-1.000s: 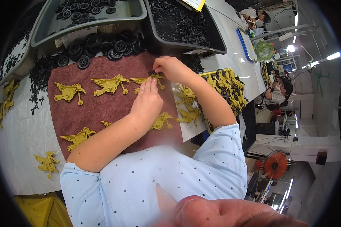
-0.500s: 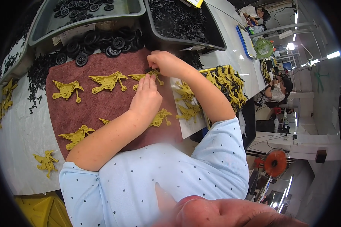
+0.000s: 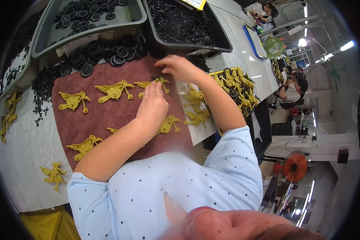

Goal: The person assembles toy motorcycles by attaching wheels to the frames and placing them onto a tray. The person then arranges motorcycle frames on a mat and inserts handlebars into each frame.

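My left hand (image 3: pixel 153 105) lies over a yellow plastic toy motorbike body (image 3: pixel 142 85) at the towel's far right. Its straight fingers are pressed together on that piece, holding it against the cloth; the thumb is hidden. A small dark part (image 3: pixel 156 77) shows on the body just beyond the fingertips. Just above hovers my right hand (image 3: pixel 179 67), fingers loosely curled and apart, with nothing visible in them. Similar yellow bodies lie to the left, one in the middle (image 3: pixel 114 90) and another farther left (image 3: pixel 74 101). A nearer one (image 3: pixel 169 125) is partly covered by my left arm.
Under the work spreads a reddish-brown towel (image 3: pixel 98 116). Loose black wheels (image 3: pixel 122 52) are heaped behind it, before a grey bin (image 3: pixel 88 29) of wheels and a dark bin (image 3: pixel 228 50) of small black parts. A yellow tray (image 3: pixel 218 73) of assembled pieces stands right.
My right hand has lifted off the yellow body and its fingers have parted. My left hand keeps its place on the piece. The view has shifted slightly.
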Demonstrator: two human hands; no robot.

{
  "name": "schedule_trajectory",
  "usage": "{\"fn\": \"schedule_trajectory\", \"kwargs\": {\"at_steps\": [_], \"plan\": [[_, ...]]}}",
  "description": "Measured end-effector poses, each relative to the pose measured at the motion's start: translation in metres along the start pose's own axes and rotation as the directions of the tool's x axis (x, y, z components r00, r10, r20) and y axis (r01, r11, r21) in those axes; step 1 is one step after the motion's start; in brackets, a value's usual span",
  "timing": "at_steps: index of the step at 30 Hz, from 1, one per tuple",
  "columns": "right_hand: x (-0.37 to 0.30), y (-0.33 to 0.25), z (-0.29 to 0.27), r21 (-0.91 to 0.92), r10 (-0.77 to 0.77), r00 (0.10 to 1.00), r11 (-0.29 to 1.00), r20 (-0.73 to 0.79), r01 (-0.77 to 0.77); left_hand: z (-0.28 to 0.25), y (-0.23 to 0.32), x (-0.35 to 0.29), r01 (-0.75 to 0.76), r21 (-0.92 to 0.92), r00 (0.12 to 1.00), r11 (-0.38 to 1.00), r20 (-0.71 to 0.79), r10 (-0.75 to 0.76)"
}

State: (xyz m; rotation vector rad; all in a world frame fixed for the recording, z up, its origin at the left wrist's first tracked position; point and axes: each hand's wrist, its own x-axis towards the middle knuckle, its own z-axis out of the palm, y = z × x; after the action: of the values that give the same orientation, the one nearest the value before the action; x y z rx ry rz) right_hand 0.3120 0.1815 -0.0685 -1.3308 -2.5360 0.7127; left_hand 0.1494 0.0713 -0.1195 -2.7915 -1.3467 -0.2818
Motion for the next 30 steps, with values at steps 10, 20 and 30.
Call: {"fn": "schedule_trajectory", "kwargs": {"at_steps": [10,20,30], "plan": [[-0.054,0.050,-0.031,-0.294,0.178,0.968,0.929,-0.179,-0.225,-0.001,0.000,0.003,0.039,-0.043,0.998,0.998,-0.040,-0.041],[-0.069,0.062,-0.031,-0.541,0.117,0.991,0.830,-0.067,-0.135,-0.068,0.023,-0.016,-0.026,-0.217,0.993,0.976,0.108,0.051],[-0.072,0.055,-0.044,0.035,0.228,0.896,0.972,-0.381,-0.233,-0.035,0.029,-0.064,-0.271,-0.236,0.954,0.933,-0.198,0.226]]}}
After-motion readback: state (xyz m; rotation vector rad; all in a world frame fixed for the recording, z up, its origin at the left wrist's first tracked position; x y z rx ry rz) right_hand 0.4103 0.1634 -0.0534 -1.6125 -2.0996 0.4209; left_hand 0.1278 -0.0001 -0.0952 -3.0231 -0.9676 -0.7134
